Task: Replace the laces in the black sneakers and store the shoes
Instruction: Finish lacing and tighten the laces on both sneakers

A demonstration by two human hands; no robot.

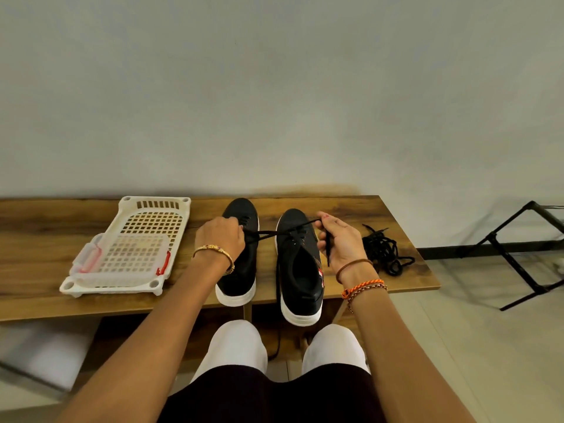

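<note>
Wooden bench (351, 206) carries, L to R: white perforated basket (152, 215) w/ clear lidded box (128, 261) inside, two black sneakers (300, 270) side by side. A loose black lace pile (386, 250) lies near the R end.

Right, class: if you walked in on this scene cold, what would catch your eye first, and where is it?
First, the two hands, left and right, each pinching an end of a black lace stretched across the right sneaker, mid-table. The left sneaker stands beside it. Next, a white basket holding a clear box sits on the left, and a tangle of laces lies on the right.
</note>
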